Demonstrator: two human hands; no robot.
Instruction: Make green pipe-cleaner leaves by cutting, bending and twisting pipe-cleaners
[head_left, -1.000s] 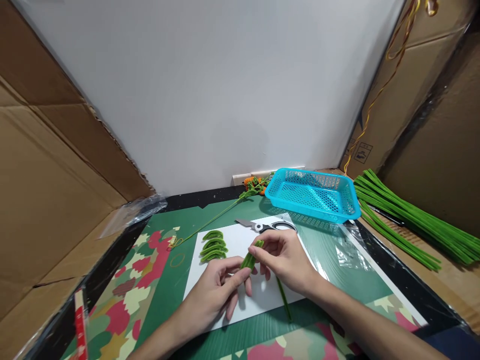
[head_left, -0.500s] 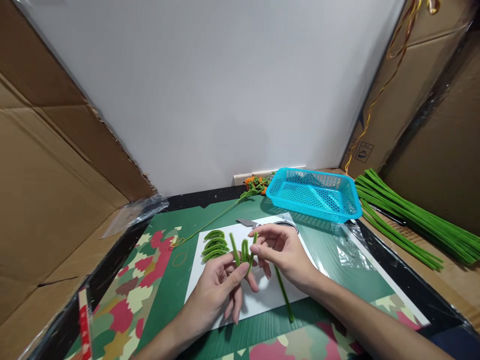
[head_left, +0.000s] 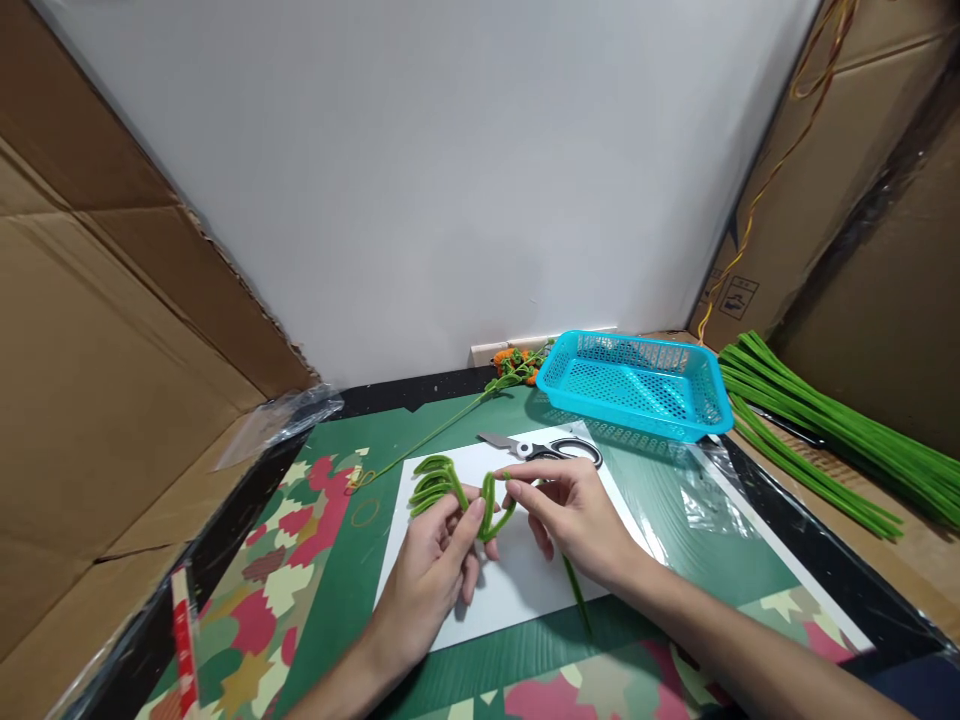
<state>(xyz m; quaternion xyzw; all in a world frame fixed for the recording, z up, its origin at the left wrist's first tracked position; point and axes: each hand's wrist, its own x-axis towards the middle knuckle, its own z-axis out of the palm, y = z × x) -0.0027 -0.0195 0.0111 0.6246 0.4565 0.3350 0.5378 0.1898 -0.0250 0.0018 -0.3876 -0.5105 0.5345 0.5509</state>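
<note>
A bent green pipe cleaner (head_left: 489,505) with a folded loop in its middle is held up between my hands. My left hand (head_left: 442,555) pinches it near the base of the loop, thumb on top. The fingertips of my right hand (head_left: 566,505) grip its right-hand end, which now curves inward. Beyond my left fingers, several curved green pipe-cleaner pieces (head_left: 429,482) lie stacked on a white sheet (head_left: 517,600). Another straight green pipe cleaner (head_left: 576,590) lies below my right hand, partly covered by it. Scissors (head_left: 536,449) with dark handles rest just behind my right hand.
A blue perforated basket (head_left: 637,415) stands at the back right. Right of it lies a bundle of long green pipe cleaners (head_left: 832,420). An orange flower with a green stem (head_left: 450,423) stretches across the mat. Cardboard walls (head_left: 112,300) flank the table.
The pipe cleaner's right end, upright before, is now bent over by my right fingers. My right hand has shifted slightly lower, uncovering more of the scissors. The view has shifted a little.
</note>
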